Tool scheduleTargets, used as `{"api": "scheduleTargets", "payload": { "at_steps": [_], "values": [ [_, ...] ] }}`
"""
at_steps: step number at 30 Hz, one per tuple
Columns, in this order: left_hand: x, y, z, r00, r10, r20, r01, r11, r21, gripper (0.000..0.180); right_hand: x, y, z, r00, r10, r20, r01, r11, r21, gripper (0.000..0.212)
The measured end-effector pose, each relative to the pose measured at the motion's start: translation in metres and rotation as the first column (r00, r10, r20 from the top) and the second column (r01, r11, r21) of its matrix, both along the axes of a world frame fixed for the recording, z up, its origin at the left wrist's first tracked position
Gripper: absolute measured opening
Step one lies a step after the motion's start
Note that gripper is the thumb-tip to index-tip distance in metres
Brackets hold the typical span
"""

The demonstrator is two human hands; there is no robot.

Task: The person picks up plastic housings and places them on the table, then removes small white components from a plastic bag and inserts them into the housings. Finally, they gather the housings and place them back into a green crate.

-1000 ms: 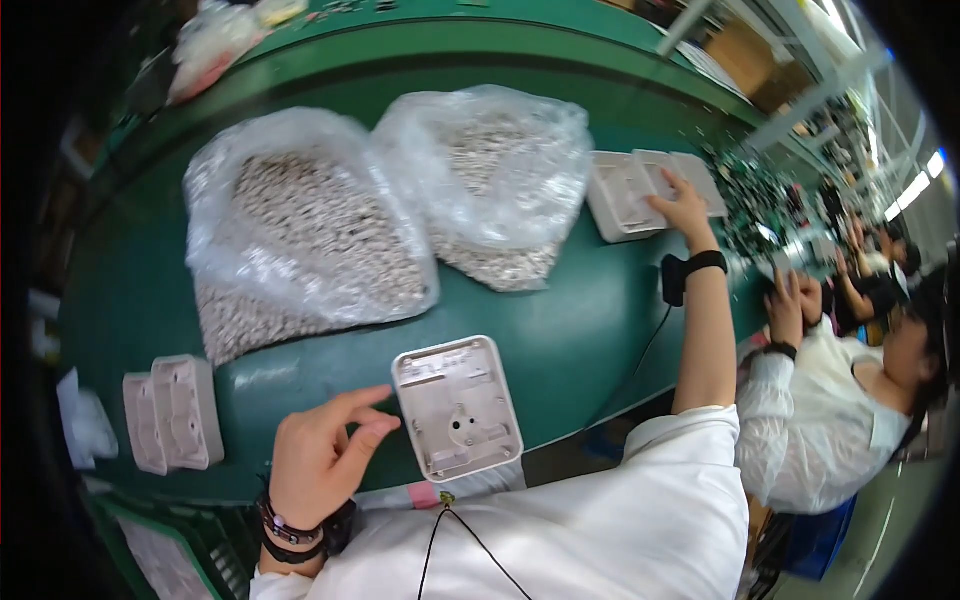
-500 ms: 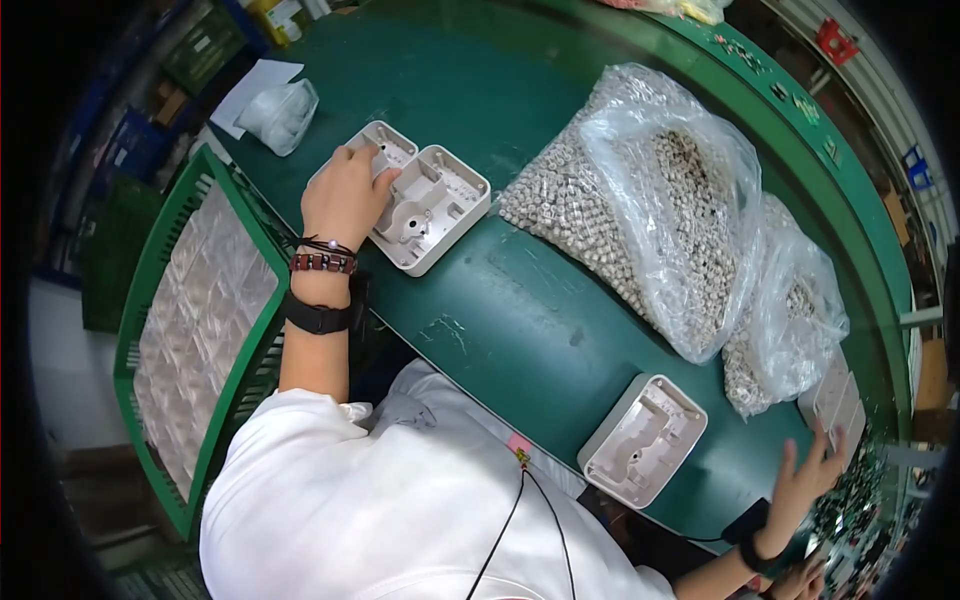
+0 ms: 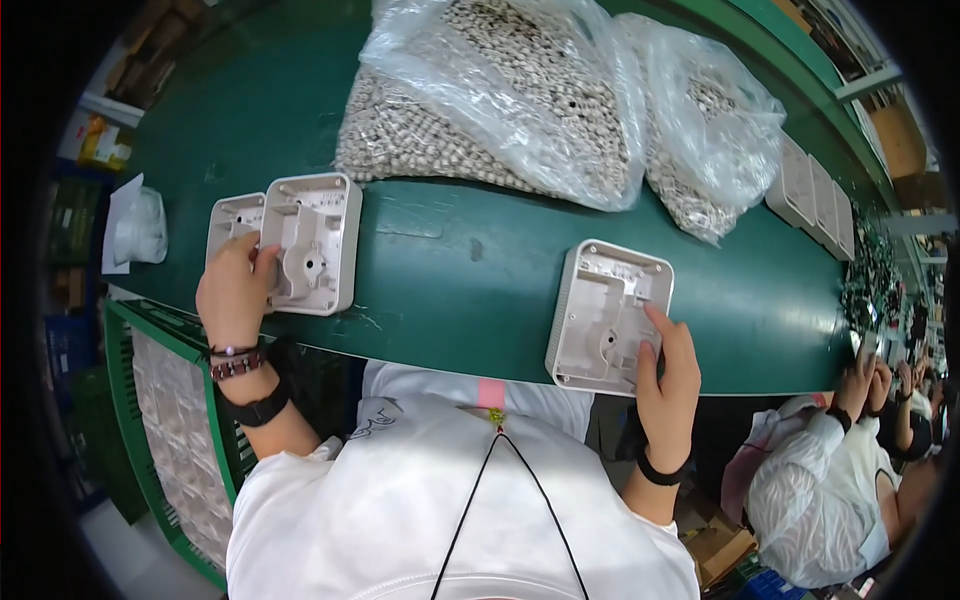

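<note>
Right housing (image 3: 600,318): open face up, by the table's (image 3: 450,310) front edge; long axis fore-and-aft, far end leaning right.
Right hand (image 3: 672,385): thumb and forefinger parted over its wall; can't tell whether gripping.
Left hand (image 3: 233,295): half-curled over paired housings (image 3: 325,235); grip hidden.

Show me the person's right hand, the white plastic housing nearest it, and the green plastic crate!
Right hand (image 3: 672,385): head view, on the back of the hand.
White plastic housing (image 3: 600,313): head view, on its inner floor.
Green plastic crate (image 3: 214,402): head view, on its rim.

A head-worn fisheye looks steeply down from just above the wearer's shirt (image 3: 330,520) over the green bench (image 3: 450,285).
</note>
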State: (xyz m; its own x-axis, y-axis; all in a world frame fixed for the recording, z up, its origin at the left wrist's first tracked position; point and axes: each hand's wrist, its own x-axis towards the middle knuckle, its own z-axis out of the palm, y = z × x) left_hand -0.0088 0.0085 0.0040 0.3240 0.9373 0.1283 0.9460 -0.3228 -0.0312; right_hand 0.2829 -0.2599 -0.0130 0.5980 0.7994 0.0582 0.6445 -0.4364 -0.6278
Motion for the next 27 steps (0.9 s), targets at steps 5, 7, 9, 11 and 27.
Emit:
{"api": "scheduleTargets", "payload": {
  "at_steps": [5,7,9,11,27],
  "values": [
    [0.005,-0.036,0.009,0.989,-0.146,0.036,0.148,0.987,-0.061,0.029,-0.006,0.003,-0.010,0.997,0.005,0.074,-0.015,0.991,0.136,0.036],
    [0.019,-0.049,0.012,0.985,-0.148,0.087,0.155,0.985,-0.075,0.028,-0.010,0.004,-0.011,0.998,-0.003,0.062,-0.007,0.986,0.164,0.036],
    [0.037,-0.060,0.012,0.967,-0.162,0.195,0.183,0.978,-0.099,0.026,-0.012,0.006,-0.011,0.998,0.011,0.063,-0.021,0.988,0.155,0.036],
    [0.055,-0.068,0.009,0.953,-0.199,0.228,0.225,0.970,-0.096,0.024,-0.013,0.008,-0.009,0.997,0.036,0.073,-0.046,0.989,0.139,0.036],
    [0.136,-0.098,0.005,0.739,-0.547,0.393,0.619,0.781,-0.077,0.021,0.028,-0.026,-0.004,0.992,-0.112,0.063,0.105,0.989,0.102,0.035]
  ]
}}
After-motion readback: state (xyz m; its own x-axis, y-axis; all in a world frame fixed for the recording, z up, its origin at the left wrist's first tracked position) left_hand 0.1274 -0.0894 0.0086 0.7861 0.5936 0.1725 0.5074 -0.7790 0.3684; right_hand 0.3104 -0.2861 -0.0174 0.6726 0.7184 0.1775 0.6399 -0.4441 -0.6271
